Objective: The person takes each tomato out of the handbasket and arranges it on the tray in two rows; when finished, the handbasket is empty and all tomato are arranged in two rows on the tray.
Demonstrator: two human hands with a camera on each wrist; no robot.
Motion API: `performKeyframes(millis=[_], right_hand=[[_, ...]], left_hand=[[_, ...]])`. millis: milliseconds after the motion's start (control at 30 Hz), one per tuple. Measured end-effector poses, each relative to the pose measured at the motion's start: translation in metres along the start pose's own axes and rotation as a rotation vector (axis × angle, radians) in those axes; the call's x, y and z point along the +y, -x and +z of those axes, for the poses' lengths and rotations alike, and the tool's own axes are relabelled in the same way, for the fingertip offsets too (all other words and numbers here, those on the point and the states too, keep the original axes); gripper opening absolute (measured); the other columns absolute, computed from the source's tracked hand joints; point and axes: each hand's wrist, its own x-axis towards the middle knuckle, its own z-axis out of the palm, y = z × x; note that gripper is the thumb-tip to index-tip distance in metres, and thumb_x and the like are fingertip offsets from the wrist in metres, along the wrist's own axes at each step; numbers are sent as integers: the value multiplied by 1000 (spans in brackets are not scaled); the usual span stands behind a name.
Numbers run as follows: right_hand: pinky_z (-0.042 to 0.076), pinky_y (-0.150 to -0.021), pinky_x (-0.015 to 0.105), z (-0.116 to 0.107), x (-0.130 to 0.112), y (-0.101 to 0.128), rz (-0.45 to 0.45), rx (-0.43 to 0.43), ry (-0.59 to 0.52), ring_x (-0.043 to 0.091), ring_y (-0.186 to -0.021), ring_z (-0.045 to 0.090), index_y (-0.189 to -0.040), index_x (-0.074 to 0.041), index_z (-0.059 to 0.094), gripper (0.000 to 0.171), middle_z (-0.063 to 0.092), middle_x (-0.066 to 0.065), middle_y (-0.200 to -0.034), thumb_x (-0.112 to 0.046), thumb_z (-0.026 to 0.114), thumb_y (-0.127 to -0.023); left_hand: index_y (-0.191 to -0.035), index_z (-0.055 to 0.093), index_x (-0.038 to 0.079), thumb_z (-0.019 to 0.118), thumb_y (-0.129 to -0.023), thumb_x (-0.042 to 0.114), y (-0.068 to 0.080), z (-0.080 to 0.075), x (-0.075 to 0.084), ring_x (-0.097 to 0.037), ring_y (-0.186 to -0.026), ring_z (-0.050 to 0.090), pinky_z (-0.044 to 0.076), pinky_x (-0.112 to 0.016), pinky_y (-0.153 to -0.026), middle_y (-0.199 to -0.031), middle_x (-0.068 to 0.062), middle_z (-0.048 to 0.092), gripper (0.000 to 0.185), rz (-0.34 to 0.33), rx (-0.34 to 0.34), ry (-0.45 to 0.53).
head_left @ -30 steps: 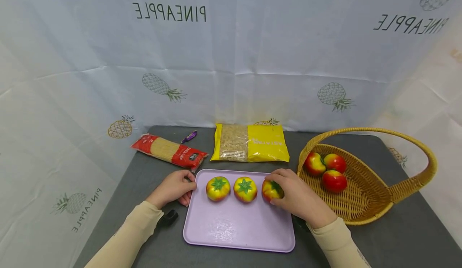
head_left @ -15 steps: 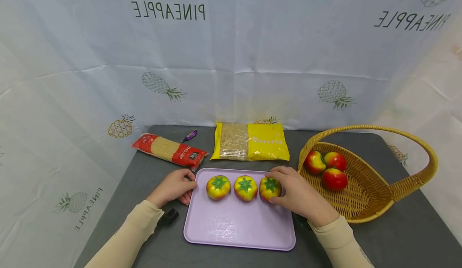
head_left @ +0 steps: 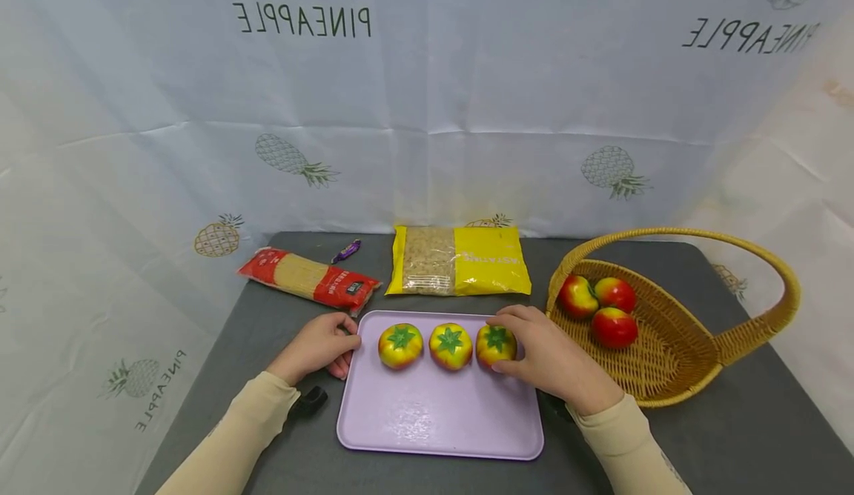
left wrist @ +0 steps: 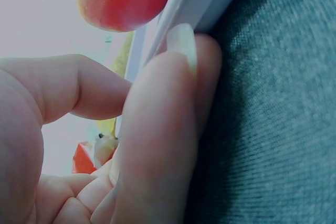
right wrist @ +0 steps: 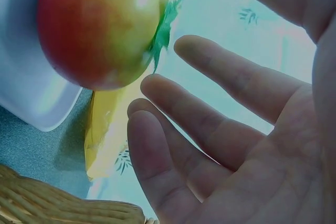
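A lilac tray point(head_left: 427, 421) holds three yellow-and-red, tomato-like fruits in a row, each topped by a green star-shaped leaf: the left fruit point(head_left: 400, 346), the middle fruit point(head_left: 450, 347) and the right fruit point(head_left: 495, 344). My right hand point(head_left: 547, 350) is over the tray's right edge, thumb and fingers spread about the right fruit. In the right wrist view, a gap shows between its loosely extended fingers point(right wrist: 205, 124) and the fruit point(right wrist: 100, 30). My left hand point(head_left: 320, 347) pinches the tray's left rim point(left wrist: 184, 9). Its lower fingers are partly hidden.
A wicker basket point(head_left: 694, 324) with several-inch-high handle stands right, holding three red-and-yellow fruits point(head_left: 614, 327). Behind the tray lie a yellow pasta bag point(head_left: 490, 261), a red noodle pack point(head_left: 303, 278) and a purple-wrapped candy point(head_left: 346, 250). A patterned curtain point(head_left: 427, 87) hangs behind the table.
The right fruit has shifted slightly left toward the middle fruit and turned more leaf-up, with my right hand beside it. My left hand has stayed at the tray's rim.
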Motion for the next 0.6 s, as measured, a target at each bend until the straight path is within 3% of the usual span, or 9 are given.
performKeyframes(millis=[333, 600], right_hand=[[58, -111, 54, -5, -2, 2, -18, 1, -29, 29, -129, 65, -135, -15, 73, 58, 69, 6, -138, -33, 93, -84], [60, -106, 59, -38, 17, 26, 26, 62, -42, 31, -125, 69, -136, -15, 71, 54, 73, 6, -135, -36, 89, -89]], left_hand=[[-114, 63, 4, 72, -96, 18, 3, -3, -1, -18, -48, 68, 61, -30, -51, -68, -10, 68, 25, 1, 8, -4], [-114, 63, 4, 73, -96, 19, 1, 0, -1, -19, -49, 68, 62, -30, -52, -70, -10, 68, 24, 9, -1, 3]])
